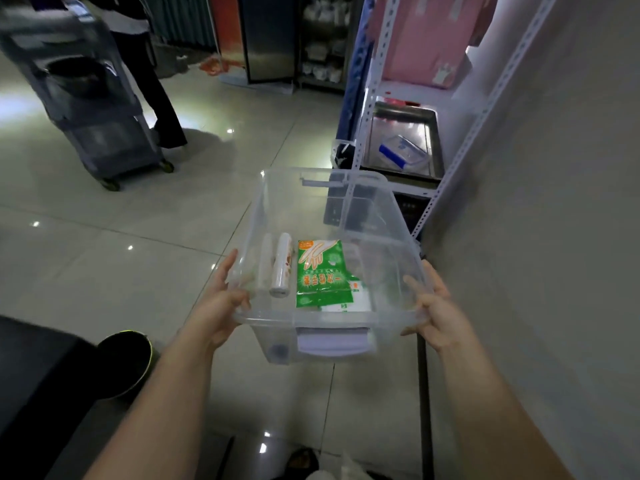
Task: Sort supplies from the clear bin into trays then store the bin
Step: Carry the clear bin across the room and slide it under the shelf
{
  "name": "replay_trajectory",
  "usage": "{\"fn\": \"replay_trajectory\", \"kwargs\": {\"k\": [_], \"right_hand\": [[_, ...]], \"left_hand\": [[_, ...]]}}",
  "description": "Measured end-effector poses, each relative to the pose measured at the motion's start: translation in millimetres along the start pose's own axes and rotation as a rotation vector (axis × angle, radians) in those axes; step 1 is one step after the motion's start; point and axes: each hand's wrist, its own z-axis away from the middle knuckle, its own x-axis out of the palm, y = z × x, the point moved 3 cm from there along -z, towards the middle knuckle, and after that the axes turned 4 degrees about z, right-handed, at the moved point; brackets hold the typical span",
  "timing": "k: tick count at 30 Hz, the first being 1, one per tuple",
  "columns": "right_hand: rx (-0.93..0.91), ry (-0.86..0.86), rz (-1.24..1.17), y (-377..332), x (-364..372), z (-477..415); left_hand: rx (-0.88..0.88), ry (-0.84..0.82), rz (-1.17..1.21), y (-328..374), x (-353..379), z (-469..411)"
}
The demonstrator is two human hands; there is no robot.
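The shelf rack (485, 98) stands ahead of both hands and to the right, against the wall, and it is the likely destination. The clear bin (381, 237) is held in the air above the tiled floor, its near end between the two hands and its far end reaching toward the rack. The left hand (218, 306) grips the near left corner, its fingers (228, 268) curled up round the rim. The right hand (440, 313) grips the near right corner the same way, thumb and fingers clamped on the edge. Beyond the fingertips, on a low shelf of the rack, lies a metal tray (438, 143) with a clear container with a blue lid (403, 154) already in it. Whether that came out of the bin cannot be told. Inside the bin, just ahead of the fingers, lies a green glove packet (322, 271) on top of a second packet (360, 296), which sits nearer the right hand. Two white rolls (282, 268) lie side by side nearer the left hand. Judging by this, the sorting has hardly begun or is at most partly done: four supplies are still in the bin, none is in a hand, and the bin is not set down on any surface. Left to do are putting the bin down, moving each item to its tray, and storing the emptied bin.
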Motion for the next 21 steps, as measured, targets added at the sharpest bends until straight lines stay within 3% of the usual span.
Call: {"fn": "replay_trajectory", "kwargs": {"k": [13,19,21], "right_hand": [[-0.001,-0.220,-0.005,-84.5,104.1,-340.5],[-0.062,-0.220,0.324,-131.9,172.0,-491.4],[-0.075,-0.297,0.314,-138.1,195.9,-531.7]], "left_hand": [[0.040,0.143,0.018,123.4,13.3,-282.1],[0.079,0.224,0.070,196.4,11.1,-391.1],[0.094,0.234,0.093,214.1,5.6,-424.0]]}}
